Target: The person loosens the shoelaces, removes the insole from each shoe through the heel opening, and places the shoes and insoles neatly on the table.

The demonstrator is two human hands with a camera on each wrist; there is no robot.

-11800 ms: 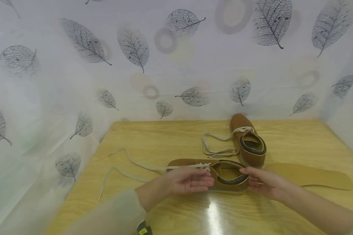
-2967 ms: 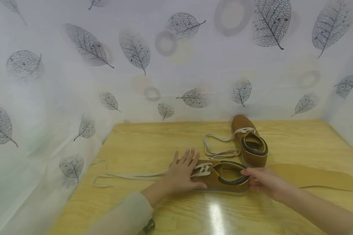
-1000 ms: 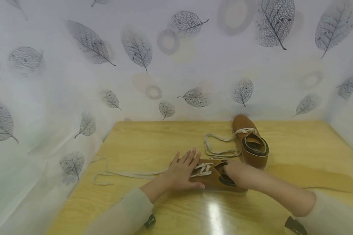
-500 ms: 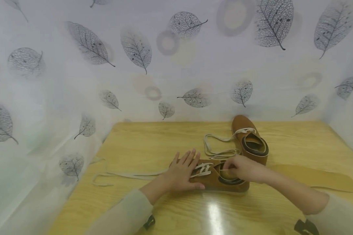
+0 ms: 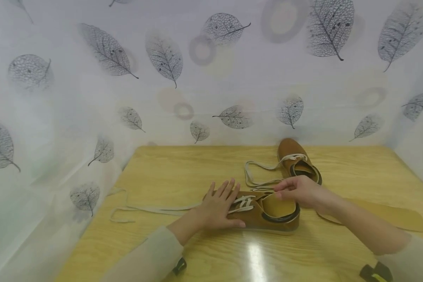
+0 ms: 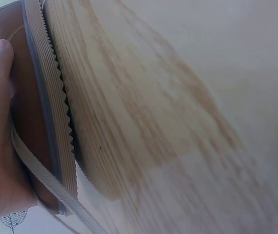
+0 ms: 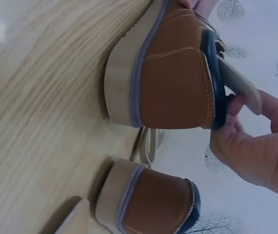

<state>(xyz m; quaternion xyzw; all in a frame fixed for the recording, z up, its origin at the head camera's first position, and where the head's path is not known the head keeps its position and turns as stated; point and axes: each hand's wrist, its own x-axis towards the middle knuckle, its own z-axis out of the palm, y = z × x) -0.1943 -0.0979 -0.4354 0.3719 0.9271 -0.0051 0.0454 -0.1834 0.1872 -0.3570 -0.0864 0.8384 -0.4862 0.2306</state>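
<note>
A brown lace-up shoe [image 5: 253, 222] lies on the table, toe pointing left. My left hand [image 5: 216, 209] rests over its toe, fingers straight and spread; the left wrist view shows the thumb [image 6: 3, 56] along the shoe's side. My right hand [image 5: 304, 192] is at the shoe's opening, pinching the heel end of a tan insole [image 7: 240, 84] between thumb and fingers. That end stands tilted up out of the dark padded collar [image 7: 216, 73]; the insole's front part is hidden inside the shoe. Pale laces [image 5: 155, 210] trail left from under my left hand.
A second brown shoe [image 5: 289, 150] stands behind, toe away, its lace [image 5: 248, 172] looped at its left. A loose tan insole [image 5: 391, 215] lies on the right of the wooden table [image 5: 176, 164], partly behind my right forearm. A leaf-patterned sheet [image 5: 232, 70] hangs behind.
My right hand has gone from the heel collar into the shoe and come back up, lifting the insole's heel end. Earlier the left hand turned over onto the toe, and the laces shifted.
</note>
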